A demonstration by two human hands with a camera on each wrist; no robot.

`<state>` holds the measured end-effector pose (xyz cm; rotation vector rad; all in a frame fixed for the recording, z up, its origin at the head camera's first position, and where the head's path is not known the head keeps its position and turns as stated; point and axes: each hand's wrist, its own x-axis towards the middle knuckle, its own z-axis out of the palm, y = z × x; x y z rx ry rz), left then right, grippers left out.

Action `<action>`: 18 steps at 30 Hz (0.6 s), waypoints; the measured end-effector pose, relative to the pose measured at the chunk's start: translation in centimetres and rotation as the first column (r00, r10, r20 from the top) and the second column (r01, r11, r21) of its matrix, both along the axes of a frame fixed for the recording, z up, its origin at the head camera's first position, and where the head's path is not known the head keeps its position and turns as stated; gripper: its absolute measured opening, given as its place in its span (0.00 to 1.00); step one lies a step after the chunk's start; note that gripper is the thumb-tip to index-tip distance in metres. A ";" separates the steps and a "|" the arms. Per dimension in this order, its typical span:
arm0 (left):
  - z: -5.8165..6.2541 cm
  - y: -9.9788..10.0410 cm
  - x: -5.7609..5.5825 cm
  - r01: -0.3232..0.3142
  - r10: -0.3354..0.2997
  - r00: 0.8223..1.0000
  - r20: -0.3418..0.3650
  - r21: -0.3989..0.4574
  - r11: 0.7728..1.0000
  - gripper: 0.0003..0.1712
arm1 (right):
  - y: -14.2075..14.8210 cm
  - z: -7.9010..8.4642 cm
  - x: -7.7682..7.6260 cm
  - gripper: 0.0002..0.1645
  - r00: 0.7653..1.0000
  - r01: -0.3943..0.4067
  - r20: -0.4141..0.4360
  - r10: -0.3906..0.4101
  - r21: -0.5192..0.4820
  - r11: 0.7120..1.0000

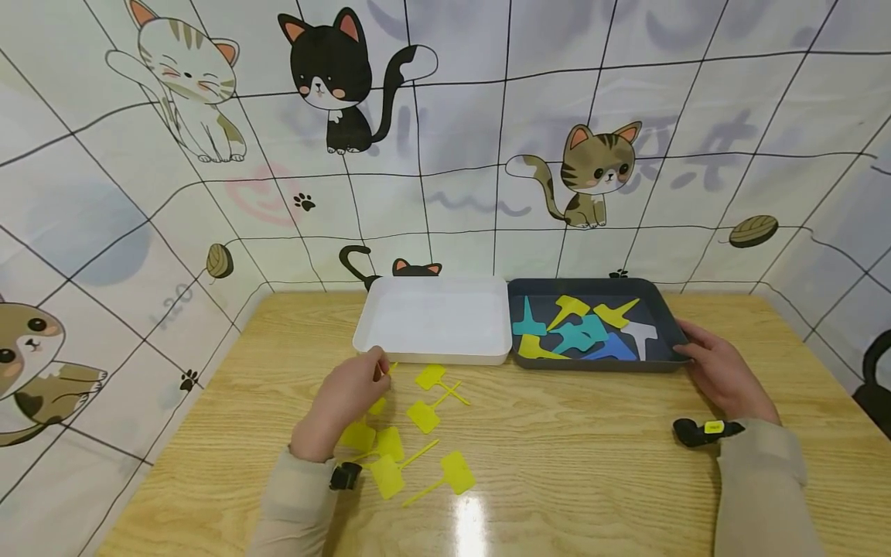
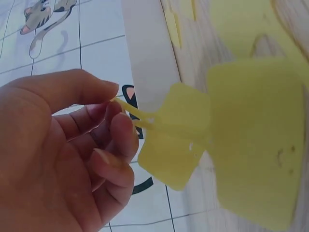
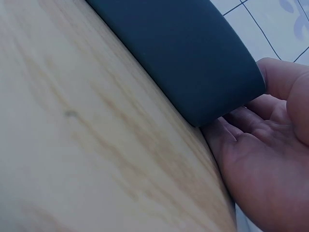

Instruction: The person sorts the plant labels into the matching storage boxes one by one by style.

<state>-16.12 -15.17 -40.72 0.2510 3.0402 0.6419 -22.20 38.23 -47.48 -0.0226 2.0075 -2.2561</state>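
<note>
My left hand (image 1: 344,398) is over the table in front of the white tray (image 1: 433,359). In the left wrist view, its thumb and forefinger pinch the thin stem of a yellow plant label (image 2: 171,162), whose square head points away from the fingers. More yellow plant labels (image 1: 457,472) lie scattered below and beside this hand, some overlapping. My right hand (image 1: 724,371) grips the right end of the dark grey tray (image 1: 592,365), thumb at the rim and other fingers against the outer wall, partly hidden. Inside that tray are T-shaped labels, including a teal label (image 1: 574,335) and a white label (image 1: 640,334).
The two trays stand side by side at the back of the wooden table (image 1: 578,464). A cat-patterned sheet (image 1: 459,139) rises behind them and along both sides. At the far right edge, a black object (image 1: 875,387) shows partly.
</note>
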 end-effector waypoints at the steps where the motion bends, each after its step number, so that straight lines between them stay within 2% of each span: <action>1: 0.0 -0.1 0.0 -0.007 0.007 1.000 -0.011 0.000 1.000 0.05 | 0.0 0.0 0.0 0.37 1.000 0.001 0.000 -0.001 0.006 1.000; 5: 0.1 -0.7 -0.2 -0.032 0.033 0.995 -0.091 0.008 0.999 0.04 | 0.0 0.0 -0.1 0.36 1.000 0.000 -0.005 0.001 0.027 1.000; 11: 0.3 -0.9 -0.3 -0.026 0.032 0.975 -0.220 0.030 0.999 0.05 | 0.1 0.0 -0.1 0.36 1.000 0.000 -0.014 0.001 0.029 1.000; 18: 0.7 -0.9 -0.5 -0.059 0.074 0.961 -0.267 0.065 0.996 0.04 | 0.0 -0.2 -0.1 0.36 1.000 0.014 -0.025 -0.014 -0.002 1.000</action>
